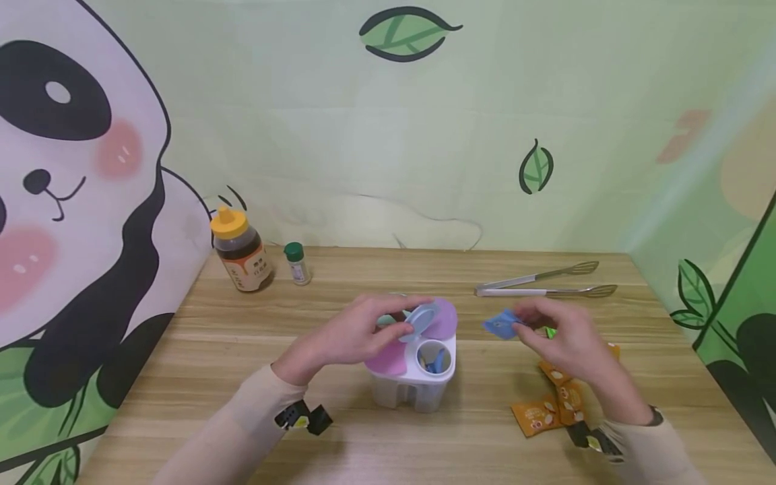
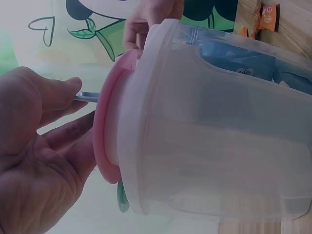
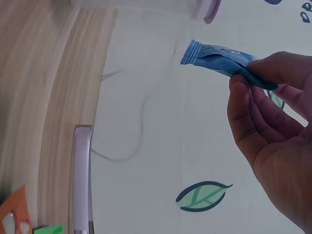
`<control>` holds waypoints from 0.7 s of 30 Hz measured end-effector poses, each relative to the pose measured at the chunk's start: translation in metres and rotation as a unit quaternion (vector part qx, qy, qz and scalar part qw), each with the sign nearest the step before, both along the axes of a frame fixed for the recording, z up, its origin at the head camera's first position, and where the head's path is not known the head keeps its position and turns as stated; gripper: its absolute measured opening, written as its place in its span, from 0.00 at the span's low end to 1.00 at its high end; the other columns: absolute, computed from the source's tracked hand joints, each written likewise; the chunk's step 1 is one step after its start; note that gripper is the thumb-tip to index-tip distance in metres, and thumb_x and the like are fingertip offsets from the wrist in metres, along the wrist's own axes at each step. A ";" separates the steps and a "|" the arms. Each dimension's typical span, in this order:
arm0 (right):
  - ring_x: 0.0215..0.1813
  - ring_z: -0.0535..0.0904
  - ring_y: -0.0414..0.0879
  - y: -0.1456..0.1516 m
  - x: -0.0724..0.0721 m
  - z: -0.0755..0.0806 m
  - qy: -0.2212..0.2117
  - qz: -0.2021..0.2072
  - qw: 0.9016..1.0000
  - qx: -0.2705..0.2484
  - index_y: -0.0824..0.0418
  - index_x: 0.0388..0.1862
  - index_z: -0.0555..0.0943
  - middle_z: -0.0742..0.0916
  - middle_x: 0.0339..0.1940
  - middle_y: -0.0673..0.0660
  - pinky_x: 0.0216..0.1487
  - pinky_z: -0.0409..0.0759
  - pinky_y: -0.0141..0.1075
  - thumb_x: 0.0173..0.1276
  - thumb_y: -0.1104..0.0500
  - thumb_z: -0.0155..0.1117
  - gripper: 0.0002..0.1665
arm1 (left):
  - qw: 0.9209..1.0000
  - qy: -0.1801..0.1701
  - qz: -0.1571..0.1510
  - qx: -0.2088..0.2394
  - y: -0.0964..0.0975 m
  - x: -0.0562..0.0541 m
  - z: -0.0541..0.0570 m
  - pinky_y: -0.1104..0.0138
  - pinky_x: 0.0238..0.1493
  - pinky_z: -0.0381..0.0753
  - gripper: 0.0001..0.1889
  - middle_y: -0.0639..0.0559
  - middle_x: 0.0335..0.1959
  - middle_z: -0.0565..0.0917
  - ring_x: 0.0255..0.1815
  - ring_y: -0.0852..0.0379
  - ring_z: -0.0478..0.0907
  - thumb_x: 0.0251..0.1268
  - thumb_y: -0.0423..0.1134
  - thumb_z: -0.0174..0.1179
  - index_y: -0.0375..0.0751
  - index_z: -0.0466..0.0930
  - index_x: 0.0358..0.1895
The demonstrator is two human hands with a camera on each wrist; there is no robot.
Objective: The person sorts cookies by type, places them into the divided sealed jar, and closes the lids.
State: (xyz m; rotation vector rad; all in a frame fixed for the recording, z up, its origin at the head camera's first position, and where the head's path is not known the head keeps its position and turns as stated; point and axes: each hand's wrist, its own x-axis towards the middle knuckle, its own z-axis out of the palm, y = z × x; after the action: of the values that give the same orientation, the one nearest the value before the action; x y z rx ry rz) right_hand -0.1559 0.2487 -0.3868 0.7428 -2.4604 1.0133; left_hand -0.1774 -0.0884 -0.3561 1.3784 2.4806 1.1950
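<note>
My left hand (image 1: 351, 330) pinches a pale blue flip lid (image 1: 422, 320) and holds it tilted up on a clear storage box (image 1: 427, 397) with a white top. Below the raised lid is a round opening with blue packets (image 2: 239, 58) inside, seen through the wall in the left wrist view. Pink (image 1: 388, 360), purple (image 1: 444, 322) and green lids cover the other openings. To the right of the box, my right hand (image 1: 564, 333) pinches a small blue sealed packet (image 3: 219, 59) between thumb and fingers, above the table.
Several orange packets (image 1: 536, 415) lie under my right forearm, with a bit of green (image 1: 550, 333) beside them. Metal tongs (image 1: 515, 292) lie at the back right. A yellow-capped bottle (image 1: 245, 259) and a green-capped shaker (image 1: 298, 266) stand at the back left.
</note>
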 end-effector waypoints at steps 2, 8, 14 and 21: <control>0.31 0.81 0.34 -0.004 0.001 0.002 0.004 0.007 1.000 -0.010 0.62 0.37 0.83 0.88 0.30 0.51 0.35 0.81 0.24 0.50 0.74 0.73 0.16 | 1.000 -0.001 0.001 -0.001 0.000 0.000 0.000 0.67 0.49 0.82 0.24 0.48 0.58 0.82 0.47 0.59 0.83 0.71 0.35 0.57 0.45 0.71 0.69; 0.31 0.82 0.35 -0.013 0.004 0.007 0.017 0.024 0.999 -0.032 0.62 0.37 0.83 0.89 0.30 0.52 0.39 0.81 0.23 0.49 0.74 0.75 0.17 | 1.000 -0.002 0.000 -0.001 0.001 -0.001 0.000 0.68 0.48 0.82 0.24 0.49 0.58 0.82 0.47 0.60 0.83 0.71 0.35 0.57 0.45 0.70 0.69; 0.31 0.83 0.36 -0.022 0.007 0.013 0.020 0.051 0.997 -0.058 0.60 0.38 0.83 0.89 0.30 0.52 0.37 0.83 0.25 0.50 0.74 0.75 0.17 | 1.000 -0.001 0.001 0.000 0.000 -0.002 -0.002 0.67 0.47 0.82 0.24 0.48 0.58 0.82 0.46 0.60 0.83 0.71 0.35 0.56 0.45 0.70 0.69; 0.31 0.83 0.38 -0.035 0.011 0.018 0.015 0.104 0.990 -0.094 0.62 0.38 0.83 0.88 0.31 0.54 0.34 0.83 0.28 0.50 0.77 0.73 0.18 | 1.000 -0.005 0.003 0.003 0.000 0.000 0.000 0.68 0.47 0.82 0.24 0.49 0.59 0.81 0.46 0.60 0.83 0.71 0.36 0.57 0.45 0.70 0.69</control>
State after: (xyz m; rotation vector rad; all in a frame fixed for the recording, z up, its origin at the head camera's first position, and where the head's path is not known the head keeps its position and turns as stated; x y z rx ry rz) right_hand -0.1446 0.2134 -0.3688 0.9563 -2.2583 1.2786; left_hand -0.1776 -0.0881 -0.3561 1.3632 2.4793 1.2072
